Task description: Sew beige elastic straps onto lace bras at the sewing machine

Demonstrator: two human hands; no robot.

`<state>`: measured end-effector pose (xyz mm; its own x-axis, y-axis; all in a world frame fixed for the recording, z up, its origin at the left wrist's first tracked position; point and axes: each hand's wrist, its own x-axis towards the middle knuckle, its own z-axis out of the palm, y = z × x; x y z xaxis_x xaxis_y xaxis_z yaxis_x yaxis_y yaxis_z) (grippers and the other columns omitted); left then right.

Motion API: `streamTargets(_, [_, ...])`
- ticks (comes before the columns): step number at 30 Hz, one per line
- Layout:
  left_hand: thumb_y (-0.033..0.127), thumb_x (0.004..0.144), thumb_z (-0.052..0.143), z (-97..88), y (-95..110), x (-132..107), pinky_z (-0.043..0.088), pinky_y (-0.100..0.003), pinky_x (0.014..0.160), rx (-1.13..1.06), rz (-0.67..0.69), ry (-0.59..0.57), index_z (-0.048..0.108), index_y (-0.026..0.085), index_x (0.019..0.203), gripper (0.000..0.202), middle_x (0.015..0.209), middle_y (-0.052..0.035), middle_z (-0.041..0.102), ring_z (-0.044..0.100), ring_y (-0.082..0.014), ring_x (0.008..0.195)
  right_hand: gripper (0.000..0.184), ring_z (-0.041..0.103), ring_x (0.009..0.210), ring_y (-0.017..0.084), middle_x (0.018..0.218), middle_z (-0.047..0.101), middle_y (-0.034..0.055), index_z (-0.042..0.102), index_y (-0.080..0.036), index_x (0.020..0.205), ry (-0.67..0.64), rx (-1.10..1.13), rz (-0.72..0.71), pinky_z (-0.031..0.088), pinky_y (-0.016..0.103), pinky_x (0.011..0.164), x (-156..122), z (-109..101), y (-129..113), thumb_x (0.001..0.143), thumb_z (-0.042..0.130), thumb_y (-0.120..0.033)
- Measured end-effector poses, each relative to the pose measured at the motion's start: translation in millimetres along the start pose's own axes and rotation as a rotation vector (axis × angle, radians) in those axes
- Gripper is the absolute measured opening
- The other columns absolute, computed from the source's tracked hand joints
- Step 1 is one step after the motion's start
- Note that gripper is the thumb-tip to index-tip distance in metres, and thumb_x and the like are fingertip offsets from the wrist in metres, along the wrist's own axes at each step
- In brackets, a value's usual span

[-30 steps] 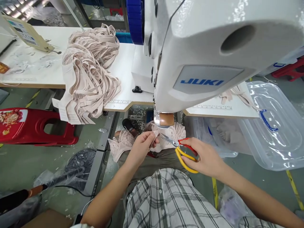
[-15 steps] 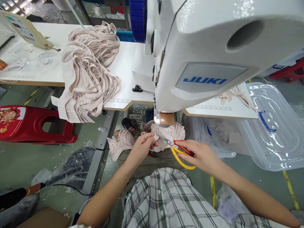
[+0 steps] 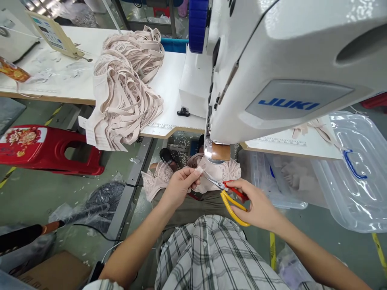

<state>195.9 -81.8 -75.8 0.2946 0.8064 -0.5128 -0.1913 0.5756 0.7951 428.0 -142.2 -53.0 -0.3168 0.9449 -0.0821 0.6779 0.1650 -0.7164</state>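
Note:
My left hand is closed, pinching a small pale fabric tab between thumb and fingertips. In my right hand are scissors with one red and one yellow handle, the handles spread apart. Their blade tips point at the tab, close to its right side; whether they touch it I cannot tell. A pale pink lace bra lies over my lap, behind and below both hands, partly hidden by them. One lace cup shows left of my left hand.
A white JUKI sewing machine overhangs just beyond my hands. Piled pale bras lie on the white table. A red stool stands left; clear plastic boxes are at right. A cardboard box sits lower left.
The camera view has shifted, so the table and machine appear further right. The scissors' handles have spread wider, and the blade tips sit slightly further from the tab. Both hands keep their hold.

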Motion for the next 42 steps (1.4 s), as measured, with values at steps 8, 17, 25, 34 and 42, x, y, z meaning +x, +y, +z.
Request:
streamTargets(8, [0.047, 0.078, 0.066, -1.7, 2.7, -4.2, 0.039, -0.024, 0.056, 0.229, 0.112, 0.049, 0.06, 0.017, 0.067, 0.033, 0.064, 0.0004, 0.061, 0.048, -0.0096, 0.055, 0.038, 0.073, 0.093, 0.024, 0.113, 0.074, 0.0098, 0.065, -0.021, 0.117, -0.022, 0.041, 0.013, 0.061, 0.036, 0.075, 22.1, 11.8, -0.7, 0.08, 0.063, -0.028])
streamTargets(17, [0.047, 0.084, 0.06, -5.0, -0.8, -7.2, 0.04, -0.023, 0.057, 0.304, 0.166, 0.044, 0.059, 0.017, 0.066, 0.035, 0.064, 0.0003, 0.06, 0.049, -0.0107, 0.058, 0.036, 0.071, 0.08, 0.02, 0.107, 0.076, 0.0063, 0.072, -0.025, 0.118, -0.106, 0.091, 0.149, 0.057, 0.03, 0.065, 21.5, -0.3, -5.1, 0.084, 0.063, -0.033])
streamTargets(25, [0.052, 0.073, 0.073, 2.6, -7.0, -6.7, 0.029, -0.021, 0.05, -0.1, 0.117, 0.068, 0.053, 0.018, 0.064, 0.04, 0.051, 0.0071, 0.043, 0.034, -0.0068, 0.049, 0.033, 0.061, 0.056, 0.017, 0.091, 0.077, 0.0052, 0.073, -0.026, 0.113, -0.02, -0.09, 0.216, 0.049, 0.03, 0.05, 14.2, -34.8, 14.7, 0.087, 0.061, -0.041])
streamTargets(34, [0.051, 0.07, 0.074, 9.7, 7.3, -6.5, 0.034, -0.019, 0.051, -0.124, 0.007, -0.004, 0.054, 0.017, 0.064, 0.04, 0.059, 0.0033, 0.055, 0.043, -0.006, 0.051, 0.036, 0.067, 0.096, 0.034, 0.105, 0.071, 0.0189, 0.065, -0.018, 0.112, 0.415, -0.665, -0.015, 0.055, 0.047, 0.078, 53.2, -76.8, 32.4, 0.098, 0.047, -0.045])
streamTargets(42, [0.041, 0.088, 0.049, 6.8, 18.0, -3.7, 0.047, -0.028, 0.056, 0.542, -0.044, -0.268, 0.057, 0.02, 0.065, 0.032, 0.064, -0.003, 0.064, 0.057, -0.0142, 0.054, 0.031, 0.068, 0.074, 0.019, 0.086, 0.074, 0.0083, 0.069, -0.02, 0.099, 0.045, -0.299, -0.487, 0.053, 0.029, 0.063, 54.9, 10.2, 9.7, 0.103, 0.039, -0.028])
